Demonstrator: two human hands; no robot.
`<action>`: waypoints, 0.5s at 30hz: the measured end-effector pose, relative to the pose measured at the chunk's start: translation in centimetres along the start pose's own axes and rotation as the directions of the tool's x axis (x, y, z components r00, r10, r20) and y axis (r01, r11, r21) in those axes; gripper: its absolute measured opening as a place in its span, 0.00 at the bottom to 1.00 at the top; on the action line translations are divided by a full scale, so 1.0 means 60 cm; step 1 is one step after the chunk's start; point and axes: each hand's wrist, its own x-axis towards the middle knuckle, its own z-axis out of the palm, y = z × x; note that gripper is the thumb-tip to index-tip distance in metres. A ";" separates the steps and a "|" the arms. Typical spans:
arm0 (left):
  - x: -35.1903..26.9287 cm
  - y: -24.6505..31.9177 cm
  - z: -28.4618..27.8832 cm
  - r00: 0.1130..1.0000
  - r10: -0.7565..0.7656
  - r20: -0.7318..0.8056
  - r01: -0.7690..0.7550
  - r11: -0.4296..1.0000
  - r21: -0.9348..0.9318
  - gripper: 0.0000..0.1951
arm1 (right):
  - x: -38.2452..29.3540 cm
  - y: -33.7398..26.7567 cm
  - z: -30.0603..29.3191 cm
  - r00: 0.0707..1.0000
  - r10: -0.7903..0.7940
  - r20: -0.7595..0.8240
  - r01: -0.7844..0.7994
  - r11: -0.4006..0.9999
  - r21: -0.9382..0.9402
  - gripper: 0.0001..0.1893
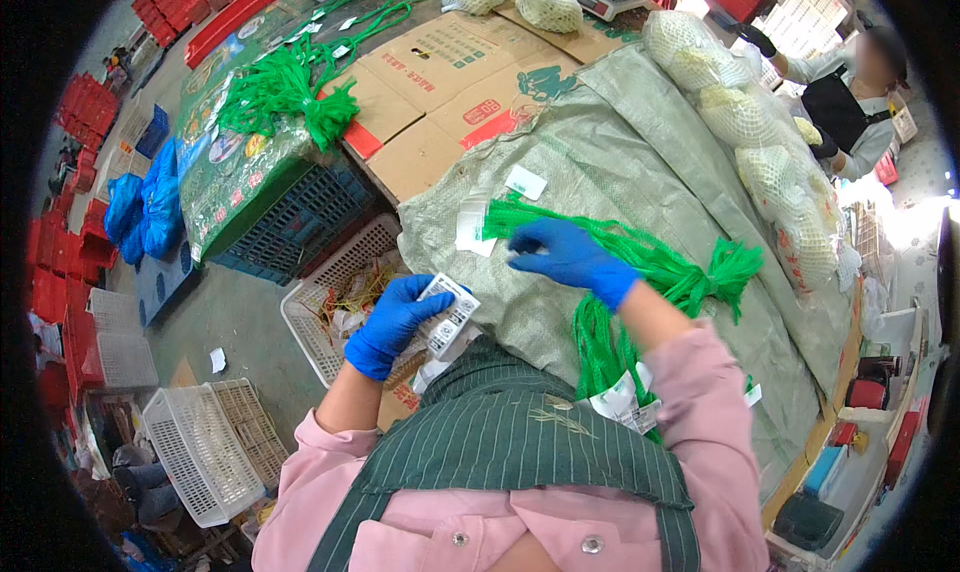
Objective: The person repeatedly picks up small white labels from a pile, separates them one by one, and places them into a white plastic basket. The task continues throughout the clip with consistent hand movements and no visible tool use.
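Note:
My left hand (397, 321), in a blue glove, pinches a stack of printed white labels (452, 326) in front of my striped apron. My right hand (562, 253), gloved the same, hovers over a bundle of green mesh net bags (645, 253). Its fingers curl with a gap to the thumb, and I see nothing between them. White tags (472, 227) lie at the bundle's left end, and a loose label (526, 183) rests just above it. Another net bundle (600, 339) with tags hangs near my right forearm. Grey-green woven sheeting (495, 294) lies beneath.
Flattened cardboard (435, 77) covers the far side. More green nets (285, 92) lie at the far left on a crate-backed surface. Foam-netted fruit in bags (780, 174) lines the right edge, a co-worker (847, 99) beyond. A white basket (300, 309) stands below, left.

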 end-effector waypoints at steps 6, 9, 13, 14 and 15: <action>-0.027 0.011 0.021 1.000 0.006 -0.014 -0.006 1.000 0.008 0.14 | 0.113 0.054 0.108 0.912 -0.103 -0.396 -0.111 0.869 -0.482 0.14; -0.035 0.018 0.021 0.998 0.054 -0.039 -0.055 0.998 -0.017 0.14 | 0.096 0.060 0.093 0.910 -0.104 -0.400 0.062 0.991 -0.117 0.11; -0.018 0.033 0.033 0.987 0.157 -0.040 -0.152 0.984 0.097 0.13 | 0.053 0.025 0.060 0.989 0.090 -0.115 -0.019 0.862 0.506 0.07; -0.012 0.039 0.037 0.988 0.155 -0.011 -0.151 0.975 0.161 0.13 | 0.044 0.013 0.054 0.995 0.083 -0.051 -0.044 0.847 0.531 0.08; -0.006 0.045 0.040 0.990 0.138 0.017 -0.138 0.965 0.221 0.13 | 0.035 0.001 0.050 0.994 0.107 -0.022 -0.082 0.864 0.496 0.09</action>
